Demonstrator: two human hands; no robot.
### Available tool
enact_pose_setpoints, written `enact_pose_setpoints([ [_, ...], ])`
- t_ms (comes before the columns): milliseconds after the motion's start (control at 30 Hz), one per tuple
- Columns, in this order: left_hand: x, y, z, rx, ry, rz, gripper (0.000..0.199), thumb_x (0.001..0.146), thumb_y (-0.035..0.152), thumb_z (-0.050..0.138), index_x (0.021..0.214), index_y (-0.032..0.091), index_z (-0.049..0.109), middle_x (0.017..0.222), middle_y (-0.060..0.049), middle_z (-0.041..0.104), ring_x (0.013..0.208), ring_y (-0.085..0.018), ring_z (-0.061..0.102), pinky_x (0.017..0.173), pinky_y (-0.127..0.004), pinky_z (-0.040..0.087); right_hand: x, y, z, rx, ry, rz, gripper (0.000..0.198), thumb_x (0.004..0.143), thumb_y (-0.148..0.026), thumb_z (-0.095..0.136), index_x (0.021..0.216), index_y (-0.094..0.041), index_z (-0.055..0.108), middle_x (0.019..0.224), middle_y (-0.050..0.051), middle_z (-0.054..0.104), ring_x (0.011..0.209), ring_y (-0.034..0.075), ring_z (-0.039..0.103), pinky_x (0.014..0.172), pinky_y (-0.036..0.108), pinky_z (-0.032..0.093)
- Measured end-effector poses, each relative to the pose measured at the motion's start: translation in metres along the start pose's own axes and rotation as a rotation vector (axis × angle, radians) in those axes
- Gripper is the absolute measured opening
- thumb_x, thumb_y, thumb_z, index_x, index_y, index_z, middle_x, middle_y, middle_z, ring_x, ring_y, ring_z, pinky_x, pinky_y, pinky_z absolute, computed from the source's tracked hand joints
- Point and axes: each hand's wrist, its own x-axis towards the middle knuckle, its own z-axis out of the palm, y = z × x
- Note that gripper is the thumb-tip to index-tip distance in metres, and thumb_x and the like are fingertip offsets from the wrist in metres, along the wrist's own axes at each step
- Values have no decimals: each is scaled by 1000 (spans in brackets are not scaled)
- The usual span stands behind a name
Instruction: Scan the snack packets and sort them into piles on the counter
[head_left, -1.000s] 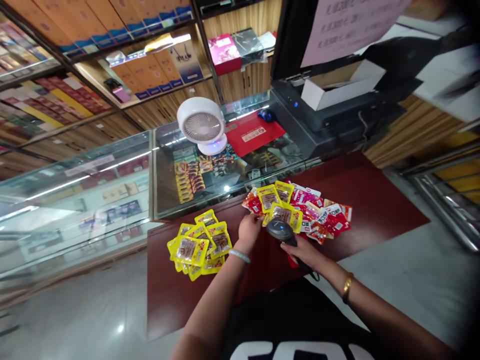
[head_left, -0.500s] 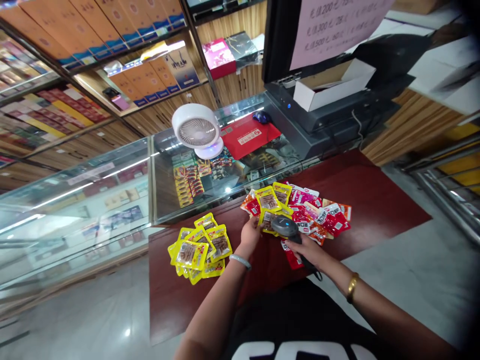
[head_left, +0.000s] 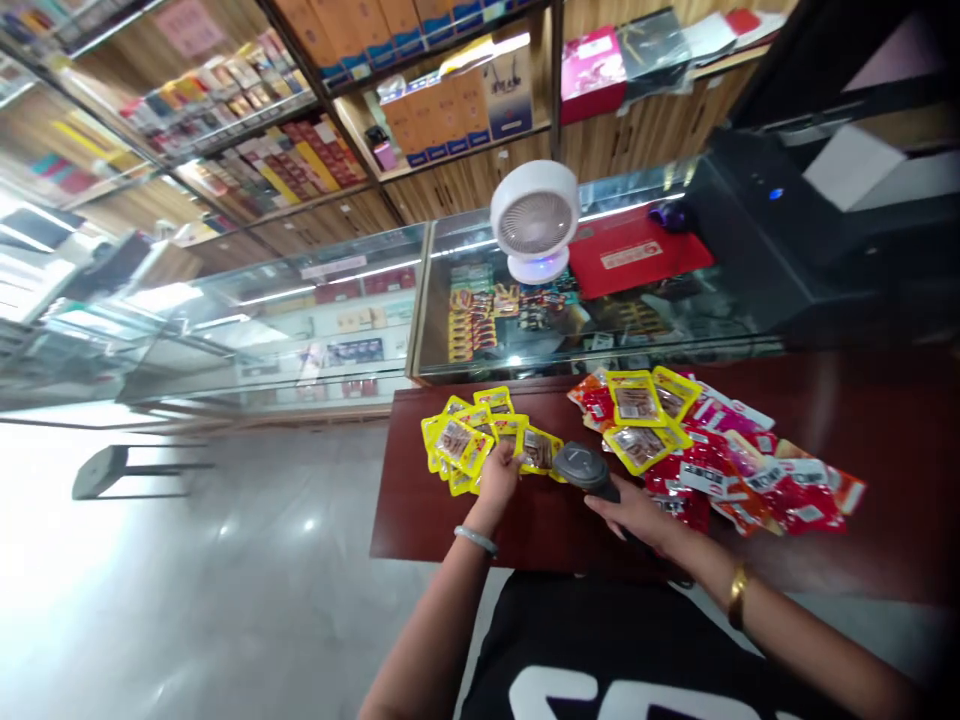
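My left hand (head_left: 501, 477) pinches the edge of a yellow snack packet (head_left: 538, 452) with a clear window showing brown contents. Just left of it lies a pile of similar yellow packets (head_left: 462, 446). In my right hand (head_left: 637, 514) is a dark barcode scanner (head_left: 583, 466), its head close to the right side of the pinched packet. Beyond the scanner, a few more yellow packets (head_left: 636, 402) rest on top of a spread of red, pink and orange packets (head_left: 806, 500). All of these lie on the dark red counter top (head_left: 435, 520).
Behind the packets runs a glass display case (head_left: 517, 345) carrying a white fan (head_left: 535, 220), a red mat (head_left: 637, 262) and a computer mouse (head_left: 671, 215). A dark machine (head_left: 795, 240) stands at right. A stool (head_left: 112, 470) is on the floor at left.
My view has swung left. My left hand has moved left from the mixed packets towards the yellow pile with a yellow packet; the scanner has followed alongside.
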Motion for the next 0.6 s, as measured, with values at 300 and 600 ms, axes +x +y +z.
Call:
enact_pose_setpoints([
  [300, -15, -53, -85, 52, 312, -171, 24, 78, 41, 60, 89, 20, 60, 74, 0, 66, 67, -14, 63, 58, -22, 46, 25, -7, 39, -30, -159, -3, 54, 74, -53, 72, 109, -16, 51, 52, -9, 51, 35, 8, 41, 39, 22, 32],
  [600, -15, -51, -86, 205, 302, -195, 27, 79, 40, 61, 99, 21, 58, 76, -1, 67, 66, -17, 64, 57, -23, 43, 26, -7, 38, 27, -130, 12, 48, 76, -50, 72, 105, -18, 52, 47, -11, 47, 33, 7, 41, 36, 20, 29],
])
